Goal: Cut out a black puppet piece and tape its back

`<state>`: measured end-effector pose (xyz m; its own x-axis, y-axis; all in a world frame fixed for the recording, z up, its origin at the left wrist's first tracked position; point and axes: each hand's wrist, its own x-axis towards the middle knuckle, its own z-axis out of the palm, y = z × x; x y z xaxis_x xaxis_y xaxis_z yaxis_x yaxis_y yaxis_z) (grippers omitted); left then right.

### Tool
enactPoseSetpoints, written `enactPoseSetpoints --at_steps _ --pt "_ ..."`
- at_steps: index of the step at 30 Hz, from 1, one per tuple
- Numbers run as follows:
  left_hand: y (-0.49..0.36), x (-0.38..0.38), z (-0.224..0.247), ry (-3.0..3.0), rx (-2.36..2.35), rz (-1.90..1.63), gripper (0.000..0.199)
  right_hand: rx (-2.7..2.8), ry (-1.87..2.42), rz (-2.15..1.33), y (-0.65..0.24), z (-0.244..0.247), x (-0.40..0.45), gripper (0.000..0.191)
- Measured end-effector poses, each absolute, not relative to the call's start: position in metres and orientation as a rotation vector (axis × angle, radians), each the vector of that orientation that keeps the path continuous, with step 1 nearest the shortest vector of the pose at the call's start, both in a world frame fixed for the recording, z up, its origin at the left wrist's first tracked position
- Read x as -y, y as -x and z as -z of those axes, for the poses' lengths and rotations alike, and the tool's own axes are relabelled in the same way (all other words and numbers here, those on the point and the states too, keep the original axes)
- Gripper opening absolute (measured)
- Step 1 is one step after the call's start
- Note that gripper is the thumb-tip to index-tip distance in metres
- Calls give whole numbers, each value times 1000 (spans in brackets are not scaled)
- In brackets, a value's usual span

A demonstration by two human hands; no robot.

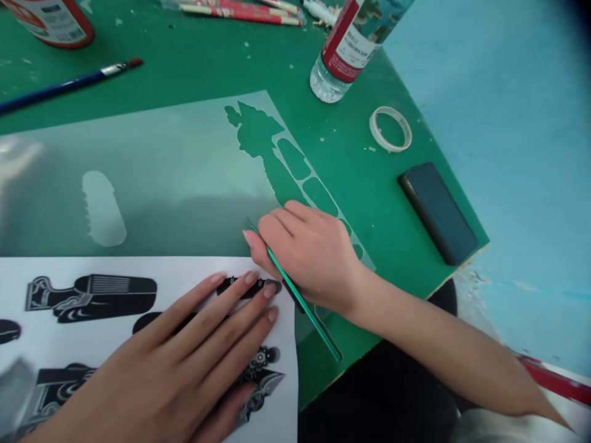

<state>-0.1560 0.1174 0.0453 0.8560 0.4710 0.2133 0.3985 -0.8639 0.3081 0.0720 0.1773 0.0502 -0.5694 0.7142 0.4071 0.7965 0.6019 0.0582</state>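
My left hand lies flat with fingers stretched out on a white sheet of paper printed with black and grey figures. Part of the print is hidden beneath it. In my right hand is a slim green craft knife, its thin tip pointing away from me over a translucent plastic sheet. Cut-out openings run along that sheet's right side, and the green table shows through them. The paper overlaps the sheet's near part. A loose oblong plastic piece lies on the sheet at the left.
On the green table stand a water bottle and a red-and-white container. A blue paintbrush, red-wrapped sticks, a tape roll and a black phone lie around the sheet. The table's edge runs down the right.
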Motion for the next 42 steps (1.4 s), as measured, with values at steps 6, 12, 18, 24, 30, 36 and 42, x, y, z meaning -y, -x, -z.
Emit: enactPoseSetpoints --at_steps 6,12,18,24,30,36,42 --pt "156 -120 -48 -2783 -657 -400 68 2486 1243 309 -70 -49 -176 36" --pt "154 -123 -50 -2776 -655 -385 70 2423 1261 252 -71 -48 -176 39" --pt "158 -119 -48 -2738 -701 -399 69 2401 1268 207 -73 -46 -179 38" --pt "157 -119 -48 -2721 -709 -383 67 2365 1257 191 -74 -45 -180 39" --pt "158 -116 -48 -2718 -734 -486 67 2370 1260 168 -74 -47 -180 38" --pt "158 -116 -52 -2783 -740 -581 73 2402 1274 138 -74 -50 -180 45" --pt "160 -111 -50 -2773 -803 -561 78 2399 1275 121 -75 -50 -180 47"
